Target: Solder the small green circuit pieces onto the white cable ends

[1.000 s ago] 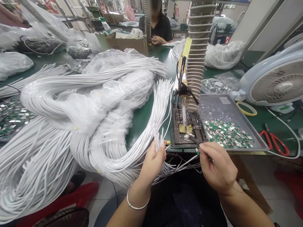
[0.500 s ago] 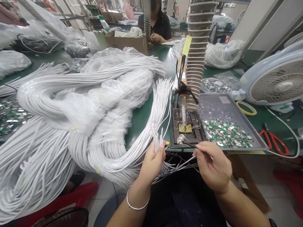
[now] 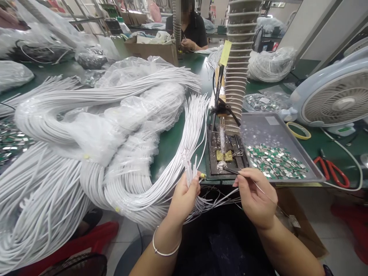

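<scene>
The left hand [image 3: 184, 195], fingers curled closed, grips white cable ends [image 3: 189, 173] upright beside the solder station; the right hand [image 3: 257, 201], thumb and forefinger pinched, holds a slim black tool [image 3: 232, 171], its tip at a silvery lump [image 3: 221, 166] below the soldering iron [image 3: 222, 140]. The step appears to be tool work at this lump; any further move would call for a steady pinch and cables kept off the iron.
</scene>
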Tool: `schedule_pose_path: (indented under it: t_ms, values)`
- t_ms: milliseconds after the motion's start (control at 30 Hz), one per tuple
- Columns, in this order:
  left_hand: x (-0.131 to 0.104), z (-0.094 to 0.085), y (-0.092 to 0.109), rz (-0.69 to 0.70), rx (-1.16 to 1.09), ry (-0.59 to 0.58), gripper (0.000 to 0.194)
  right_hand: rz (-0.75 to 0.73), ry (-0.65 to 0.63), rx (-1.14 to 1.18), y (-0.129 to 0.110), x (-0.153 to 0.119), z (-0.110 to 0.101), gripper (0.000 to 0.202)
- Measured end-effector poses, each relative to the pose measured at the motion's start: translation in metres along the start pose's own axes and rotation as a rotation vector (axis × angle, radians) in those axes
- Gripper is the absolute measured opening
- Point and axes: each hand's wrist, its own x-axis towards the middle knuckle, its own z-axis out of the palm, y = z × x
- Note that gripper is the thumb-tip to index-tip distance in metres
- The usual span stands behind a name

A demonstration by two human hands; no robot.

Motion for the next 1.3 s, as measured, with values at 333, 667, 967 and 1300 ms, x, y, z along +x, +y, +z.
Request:
schedule_pose_path:
  t_ms: [333,667,967,1300]
  values:
    - [0.0005,0.0003,-0.0011,0.003,-0.018,0.010,0.034,-0.057,0.031,-0.068,0.0074,0.0078,0.0001,0.024]
    - [-0.0001,-0.0003,-0.0007,-0.014,0.017,0.019,0.035,-0.127,0.026,-0.047,0.0067,0.0106,0.0017,0.029]
    - [-0.0002,-0.0029,-0.0035,-0.002,0.028,0.000,0.032,-0.204,0.030,-0.095,0.0062,0.0062,-0.0007,0.029]
    - [-0.0003,-0.0013,-0.0027,-0.012,0.000,0.005,0.034,-0.238,0.016,-0.163,0.0090,0.0051,-0.0037,0.028]
